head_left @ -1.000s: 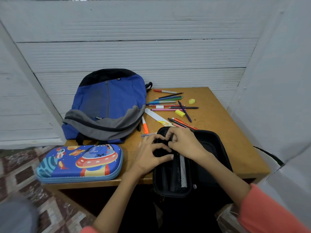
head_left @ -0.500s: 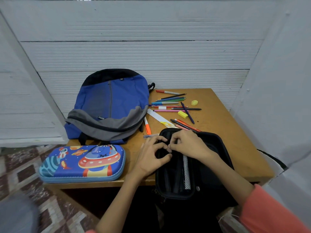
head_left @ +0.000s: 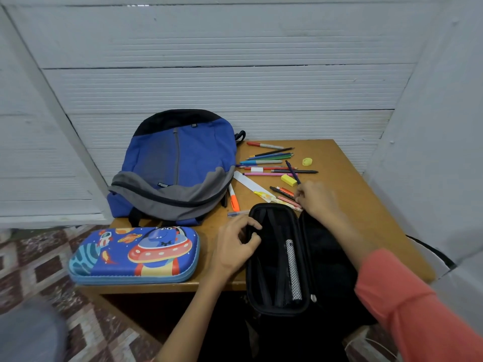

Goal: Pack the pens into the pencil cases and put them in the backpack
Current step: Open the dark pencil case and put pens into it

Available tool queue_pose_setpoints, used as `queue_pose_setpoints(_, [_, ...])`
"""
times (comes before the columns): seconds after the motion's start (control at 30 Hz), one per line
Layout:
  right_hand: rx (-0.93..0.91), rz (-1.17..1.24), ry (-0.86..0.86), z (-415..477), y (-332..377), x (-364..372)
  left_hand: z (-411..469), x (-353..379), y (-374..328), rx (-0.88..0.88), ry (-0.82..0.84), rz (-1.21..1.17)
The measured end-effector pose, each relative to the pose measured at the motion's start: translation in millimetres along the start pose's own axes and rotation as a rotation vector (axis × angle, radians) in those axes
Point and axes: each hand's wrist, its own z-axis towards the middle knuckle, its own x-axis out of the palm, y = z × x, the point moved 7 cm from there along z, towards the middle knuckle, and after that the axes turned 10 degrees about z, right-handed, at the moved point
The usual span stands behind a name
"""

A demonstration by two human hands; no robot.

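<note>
An open black zip pencil case (head_left: 277,257) lies at lower centre of the frame, overhanging the near edge of the brown wooden table (head_left: 366,205). The left hand (head_left: 235,246) pinches its left rim between curled thumb and fingers. The right hand (head_left: 317,201), in a coral sleeve (head_left: 407,296), sits just above the case's upper right corner, fingertips bent onto a bunch of red and orange pencils (head_left: 285,192); whether they grip one I cannot tell. Loose coloured pens (head_left: 269,162) lie scattered at upper centre, right of the blue and grey fabric backpack (head_left: 177,163). A closed blue hard-shell pencil case with a cartoon spaceship (head_left: 133,254) sits at lower left
</note>
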Motion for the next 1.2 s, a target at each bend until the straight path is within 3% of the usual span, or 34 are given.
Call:
queue_pose_setpoints(0.43, [-0.062,-0.085,0.062,5.9,16.7,13.8,-3.3,-9.2,3.6,-0.071,-0.073,0.053])
queue_pose_setpoints(0.5, [-0.049,0.016,0.014,5.7,19.6,6.8,-4.1,-10.4,4.5,-0.093,-0.082,0.048])
queue_pose_setpoints(0.6, [0.017,0.381,-0.034,0.9,23.3,-6.2,-3.6,-10.4,5.7,-0.123,-0.083,0.043])
queue_pose_setpoints(0.7, [0.096,0.865,0.184,-22.2,41.4,-3.9,-3.5,-10.2,5.7,-0.123,-0.088,0.037])
queue_pose_setpoints(0.77, [0.132,0.984,0.371,-43.9,56.5,2.4,-3.7,-10.6,6.0,-0.129,-0.095,0.026])
queue_pose_setpoints(0.93, [0.111,0.835,0.623,-90.1,73.9,27.1,-3.3,-10.0,7.6,-0.135,-0.087,0.014])
queue_pose_setpoints(1.2, [0.124,0.719,0.678,-108.5,77.9,41.2,-3.4,-8.6,10.3,-0.151,-0.078,-0.039])
